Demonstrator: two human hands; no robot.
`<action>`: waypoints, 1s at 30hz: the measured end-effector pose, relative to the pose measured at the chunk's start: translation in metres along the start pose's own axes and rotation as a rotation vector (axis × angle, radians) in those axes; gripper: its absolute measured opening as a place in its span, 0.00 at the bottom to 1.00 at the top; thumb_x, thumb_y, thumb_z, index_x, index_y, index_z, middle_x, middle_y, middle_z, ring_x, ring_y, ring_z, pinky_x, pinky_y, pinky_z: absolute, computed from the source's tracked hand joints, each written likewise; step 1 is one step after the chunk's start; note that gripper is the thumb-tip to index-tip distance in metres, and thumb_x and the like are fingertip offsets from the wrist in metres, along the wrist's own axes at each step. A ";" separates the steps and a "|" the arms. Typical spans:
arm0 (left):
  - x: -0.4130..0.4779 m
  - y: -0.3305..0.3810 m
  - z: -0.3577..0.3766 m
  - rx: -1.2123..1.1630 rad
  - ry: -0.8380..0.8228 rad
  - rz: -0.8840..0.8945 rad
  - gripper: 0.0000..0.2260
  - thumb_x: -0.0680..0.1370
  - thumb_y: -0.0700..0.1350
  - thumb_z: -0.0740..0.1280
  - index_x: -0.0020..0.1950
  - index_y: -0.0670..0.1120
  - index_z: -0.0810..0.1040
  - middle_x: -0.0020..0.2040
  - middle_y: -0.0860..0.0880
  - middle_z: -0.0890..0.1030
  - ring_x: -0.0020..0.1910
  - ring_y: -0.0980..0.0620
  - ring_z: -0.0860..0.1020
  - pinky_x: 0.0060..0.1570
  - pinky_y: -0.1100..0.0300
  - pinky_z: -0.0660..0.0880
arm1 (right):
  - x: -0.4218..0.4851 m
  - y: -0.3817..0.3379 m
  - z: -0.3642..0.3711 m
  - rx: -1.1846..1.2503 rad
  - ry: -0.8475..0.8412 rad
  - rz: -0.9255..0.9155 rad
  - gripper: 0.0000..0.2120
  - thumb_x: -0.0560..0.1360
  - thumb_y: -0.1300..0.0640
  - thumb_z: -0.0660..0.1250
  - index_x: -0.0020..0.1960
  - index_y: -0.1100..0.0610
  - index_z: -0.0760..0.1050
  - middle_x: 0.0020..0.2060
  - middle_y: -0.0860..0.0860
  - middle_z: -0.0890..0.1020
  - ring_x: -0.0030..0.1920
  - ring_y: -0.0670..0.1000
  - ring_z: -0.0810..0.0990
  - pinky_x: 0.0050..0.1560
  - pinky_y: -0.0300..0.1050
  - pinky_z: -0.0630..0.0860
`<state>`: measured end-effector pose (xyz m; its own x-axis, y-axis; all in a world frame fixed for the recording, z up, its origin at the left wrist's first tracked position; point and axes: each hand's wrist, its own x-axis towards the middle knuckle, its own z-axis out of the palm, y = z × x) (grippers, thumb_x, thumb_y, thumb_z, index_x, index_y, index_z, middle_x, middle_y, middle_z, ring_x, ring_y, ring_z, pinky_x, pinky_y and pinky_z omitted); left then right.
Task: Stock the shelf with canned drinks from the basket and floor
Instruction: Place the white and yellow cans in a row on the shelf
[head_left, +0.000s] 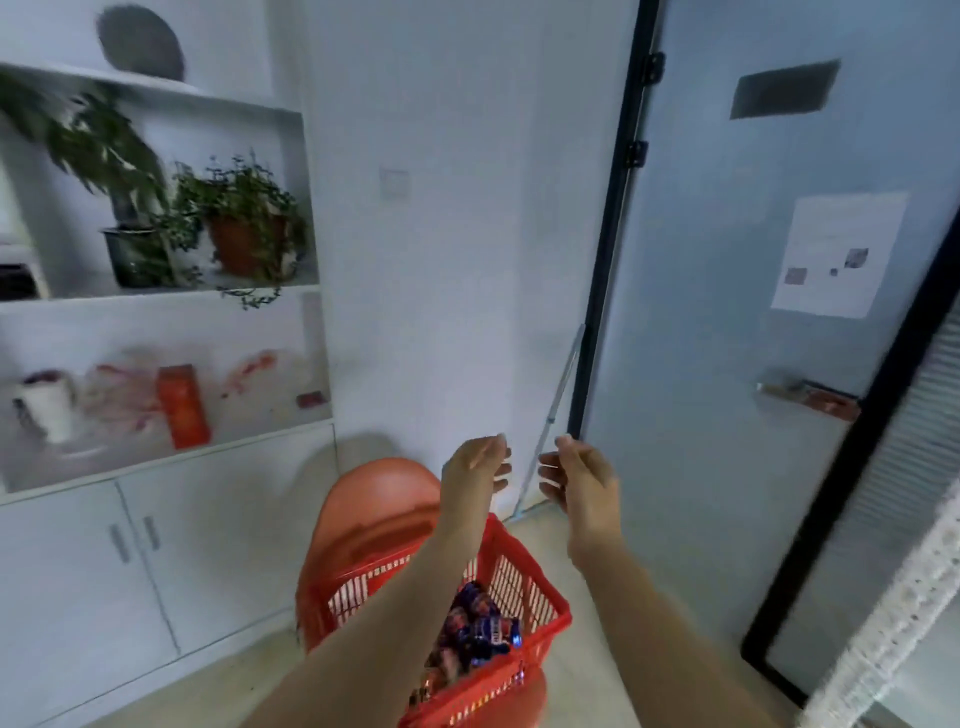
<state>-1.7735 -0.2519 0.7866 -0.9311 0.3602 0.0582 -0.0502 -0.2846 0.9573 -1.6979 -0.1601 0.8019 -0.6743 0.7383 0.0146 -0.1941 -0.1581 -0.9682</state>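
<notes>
Both my hands are empty, held out over the basket of cans.

My fingers (500, 464) are loosely curved and spread on both sides. My palms face each other with a gap between, and they grip nothing. My left hand (475, 465) and right hand (576, 475) are raised side by side at the end of two outstretched bare forearms, in front of the white wall next to one door (727, 312). Under my left forearm one red basket (565, 619) rests on one orange chair (379, 499). The cans (483, 626) lie piled inside it, blue and red, too blurred for me to count. The shelf (166, 453) stands off to my left, well apart from both hands. It has two potted plants (244, 223) in the upper compartment. The one below holds one orange box (184, 405) and one white cup (49, 410).
</notes>
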 end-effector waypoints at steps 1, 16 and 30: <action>0.003 0.000 -0.022 0.027 0.036 -0.004 0.10 0.78 0.49 0.69 0.54 0.43 0.78 0.50 0.44 0.83 0.48 0.47 0.82 0.54 0.51 0.78 | -0.002 0.014 0.021 0.002 -0.032 0.015 0.08 0.80 0.54 0.64 0.51 0.59 0.77 0.43 0.54 0.83 0.44 0.52 0.82 0.42 0.42 0.78; 0.071 -0.094 -0.194 0.202 0.342 -0.220 0.03 0.79 0.47 0.67 0.50 0.51 0.79 0.50 0.47 0.84 0.50 0.48 0.82 0.54 0.53 0.79 | 0.061 0.187 0.144 -0.187 -0.291 0.271 0.09 0.80 0.55 0.65 0.55 0.60 0.76 0.41 0.54 0.83 0.41 0.52 0.81 0.43 0.45 0.78; 0.129 -0.286 -0.217 0.323 0.587 -0.748 0.13 0.77 0.54 0.68 0.54 0.45 0.80 0.51 0.49 0.82 0.52 0.51 0.78 0.52 0.58 0.72 | 0.168 0.387 0.076 -0.640 -0.599 0.728 0.13 0.78 0.47 0.65 0.56 0.56 0.77 0.49 0.52 0.83 0.50 0.52 0.82 0.53 0.50 0.80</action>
<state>-1.9580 -0.3165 0.4591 -0.7353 -0.1718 -0.6556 -0.6763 0.1220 0.7265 -1.9402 -0.1472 0.4481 -0.7431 0.1494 -0.6523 0.6660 0.0698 -0.7427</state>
